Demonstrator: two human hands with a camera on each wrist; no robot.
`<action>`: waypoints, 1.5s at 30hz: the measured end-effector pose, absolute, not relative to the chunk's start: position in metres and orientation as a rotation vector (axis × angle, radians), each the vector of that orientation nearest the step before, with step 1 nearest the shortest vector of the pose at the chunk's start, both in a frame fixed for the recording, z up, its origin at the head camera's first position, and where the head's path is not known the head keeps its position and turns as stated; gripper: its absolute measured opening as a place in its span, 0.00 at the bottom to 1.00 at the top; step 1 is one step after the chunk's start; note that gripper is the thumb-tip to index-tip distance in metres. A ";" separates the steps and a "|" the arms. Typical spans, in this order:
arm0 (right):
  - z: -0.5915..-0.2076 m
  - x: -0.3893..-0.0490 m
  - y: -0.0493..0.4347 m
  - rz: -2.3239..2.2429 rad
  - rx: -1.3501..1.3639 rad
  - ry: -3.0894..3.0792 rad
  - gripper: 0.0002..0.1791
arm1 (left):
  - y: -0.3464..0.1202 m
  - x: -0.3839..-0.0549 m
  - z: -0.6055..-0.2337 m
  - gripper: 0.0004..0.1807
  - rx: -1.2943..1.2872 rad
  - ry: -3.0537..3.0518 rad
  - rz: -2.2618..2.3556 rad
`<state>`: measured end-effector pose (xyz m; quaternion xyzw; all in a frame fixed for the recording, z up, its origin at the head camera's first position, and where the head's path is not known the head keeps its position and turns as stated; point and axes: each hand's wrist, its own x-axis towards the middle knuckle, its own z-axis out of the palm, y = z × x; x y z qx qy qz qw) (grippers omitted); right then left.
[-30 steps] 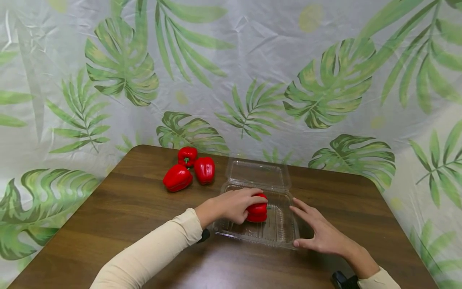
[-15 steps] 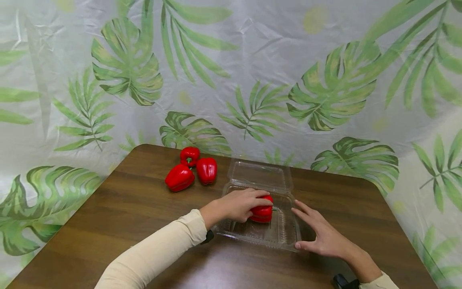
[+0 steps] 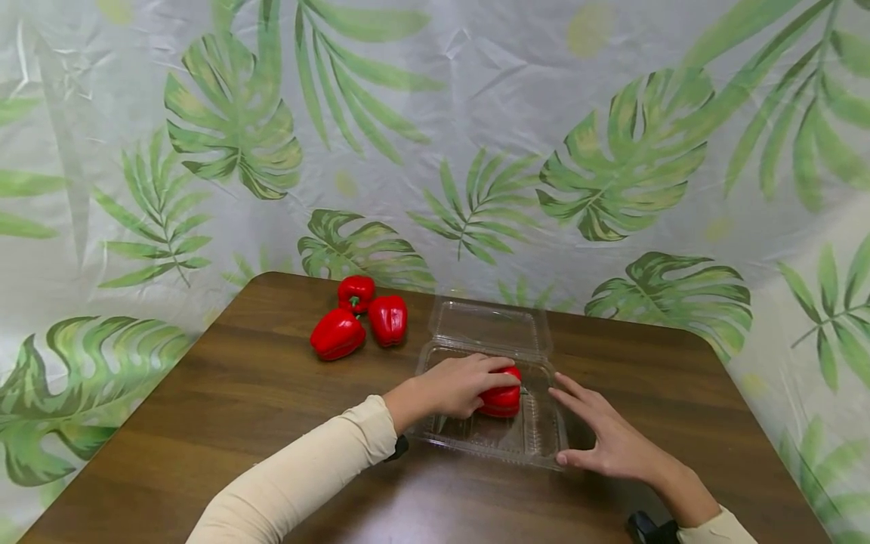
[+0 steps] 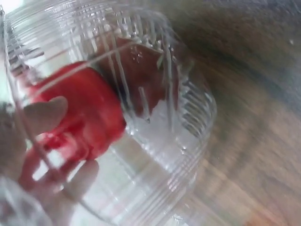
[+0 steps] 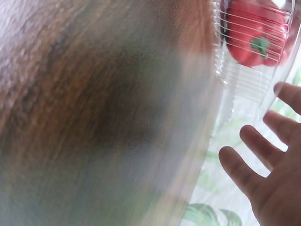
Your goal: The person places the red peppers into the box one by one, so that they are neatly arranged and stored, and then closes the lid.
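A red bell pepper [image 3: 501, 399] sits inside a clear plastic clamshell container [image 3: 476, 446], toward its right half. My left hand [image 3: 454, 387] reaches over the container's left side and grips that pepper from the left. Through the clear wall, the left wrist view shows thumb and fingers around the red bell pepper [image 4: 94, 106]. My right hand [image 3: 608, 438] is at the container's right side, fingers spread, fingertips and thumb right at the rim. In the right wrist view the green stem [image 5: 260, 44] faces the right hand [image 5: 277, 165], whose fingers are extended.
Three more red bell peppers [image 3: 337, 334] lie clustered at the back left of the brown wooden table [image 3: 224, 378]. The container's lid [image 3: 489, 325] is folded back toward the far table edge. A leaf-patterned sheet [image 3: 476, 113] hangs behind the table.
My left hand has slid the gripped bell pepper a little to the right inside the container. The right hand stays at the container's right rim, and the three other peppers stay put.
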<state>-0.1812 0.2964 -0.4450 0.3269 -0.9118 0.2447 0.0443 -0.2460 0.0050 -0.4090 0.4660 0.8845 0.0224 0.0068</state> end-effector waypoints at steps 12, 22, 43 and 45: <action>-0.445 -0.183 0.295 0.729 1.005 -2.780 0.48 | 0.012 -0.244 -0.412 0.33 1.518 2.812 0.100; -0.446 -0.183 0.293 0.742 1.011 -2.774 0.48 | 0.018 -0.246 -0.417 0.33 1.535 2.830 0.149; -0.447 -0.177 0.296 0.744 0.995 -2.748 0.46 | 0.029 -0.242 -0.428 0.33 1.531 2.869 0.170; -0.447 -0.178 0.295 0.734 1.000 -2.742 0.46 | 0.029 -0.243 -0.428 0.33 1.522 2.872 0.172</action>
